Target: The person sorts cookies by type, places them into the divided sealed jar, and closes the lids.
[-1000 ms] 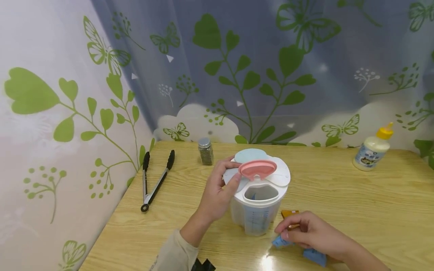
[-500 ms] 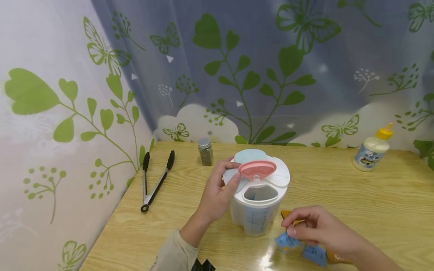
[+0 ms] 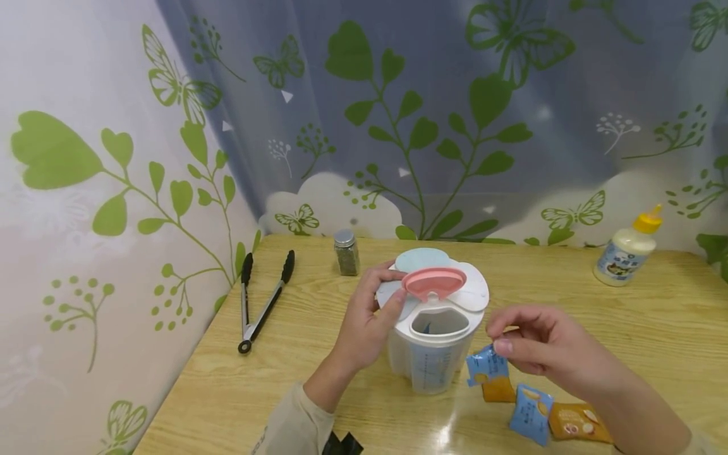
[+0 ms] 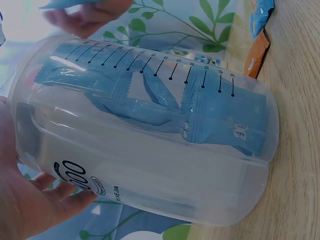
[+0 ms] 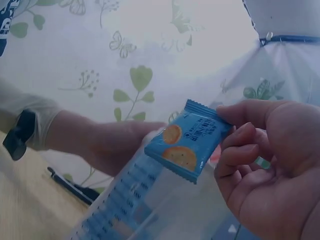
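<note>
1 blue packet in right grip; perhaps 3 inside container.

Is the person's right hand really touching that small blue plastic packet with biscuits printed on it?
Touching. The right wrist view plainly shows the right hand pinching the small blue plastic packet at one corner.

Glossy film on the blue packet, with ridged, crimped ends! Smooth see-through plastic formed the container, and smooth, opaque plastic its lid. Over at the tongs, shiny metal arms met matt black tips! The table showed wood grain with a glossy glare; matt cloth made the sleeve.
</note>
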`<action>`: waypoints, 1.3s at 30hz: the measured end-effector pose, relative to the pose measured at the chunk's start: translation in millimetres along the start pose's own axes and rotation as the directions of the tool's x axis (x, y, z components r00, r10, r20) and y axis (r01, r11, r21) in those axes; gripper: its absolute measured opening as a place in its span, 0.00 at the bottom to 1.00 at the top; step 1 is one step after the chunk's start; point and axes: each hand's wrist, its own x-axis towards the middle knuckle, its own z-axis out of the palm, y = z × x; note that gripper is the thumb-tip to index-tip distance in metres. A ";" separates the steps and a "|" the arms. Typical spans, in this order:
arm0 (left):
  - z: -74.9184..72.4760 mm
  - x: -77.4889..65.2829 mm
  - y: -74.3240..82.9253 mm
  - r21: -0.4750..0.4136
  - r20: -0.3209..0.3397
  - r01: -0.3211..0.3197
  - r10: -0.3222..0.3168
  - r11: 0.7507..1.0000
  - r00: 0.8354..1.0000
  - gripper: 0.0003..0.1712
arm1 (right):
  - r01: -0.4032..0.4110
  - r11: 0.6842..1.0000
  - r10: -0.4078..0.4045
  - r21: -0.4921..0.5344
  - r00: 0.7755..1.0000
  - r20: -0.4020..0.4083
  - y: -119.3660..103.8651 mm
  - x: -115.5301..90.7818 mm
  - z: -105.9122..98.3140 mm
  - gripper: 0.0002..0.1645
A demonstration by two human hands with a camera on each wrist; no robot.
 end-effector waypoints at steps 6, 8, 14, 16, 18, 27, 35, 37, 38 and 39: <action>-0.5 -0.5 -1.0 0.010 0.006 0.000 0.000 1.000 1.000 0.14 | 0.095 0.995 -0.097 -0.043 0.994 -0.058 -15.7 23.1 14.9 0.28; -0.9 -0.5 -1.2 0.010 0.007 -0.002 0.002 1.000 1.000 0.14 | 0.116 0.992 -0.120 -0.055 0.990 -0.072 -20.2 31.0 19.0 0.27; -0.2 0.5 -0.7 0.010 0.007 -0.006 0.006 1.000 1.000 0.13 | 0.153 0.984 -0.164 -0.092 0.979 -0.123 -26.6 49.8 24.2 0.23; 0.2 0.3 -0.4 0.010 0.008 -0.003 0.003 1.000 1.000 0.13 | 0.149 0.983 -0.164 -0.105 0.975 -0.152 -25.4 53.5 24.2 0.22; 0.4 -0.1 -0.8 0.004 0.010 -0.002 0.001 1.000 1.000 0.13 | 0.124 0.984 -0.146 -0.128 0.973 -0.179 -23.2 55.2 24.4 0.21; -2.9 -0.5 -0.6 0.028 0.012 0.029 -0.029 0.999 1.000 0.13 | -0.015 0.940 -0.080 -0.342 0.961 -0.264 -19.5 51.1 26.4 0.16; -2.0 0.4 -2.6 0.013 0.012 0.021 -0.021 1.000 1.000 0.13 | -0.056 0.925 -0.049 -0.375 0.963 -0.264 -20.0 46.6 27.4 0.14; -1.4 0.2 -2.6 0.008 0.011 0.012 -0.013 1.000 1.000 0.13 | -0.059 0.929 -0.041 -0.365 0.965 -0.260 -20.5 44.7 26.0 0.14; -1.2 0.1 -2.4 0.007 0.010 0.010 -0.010 1.000 1.000 0.13 | -0.063 0.930 -0.035 -0.362 0.965 -0.260 -20.8 43.2 25.0 0.14; -0.9 0.0 -2.2 0.005 0.010 0.007 -0.007 1.000 1.000 0.13 | -0.069 0.931 -0.029 -0.358 0.965 -0.262 -20.9 41.4 23.7 0.14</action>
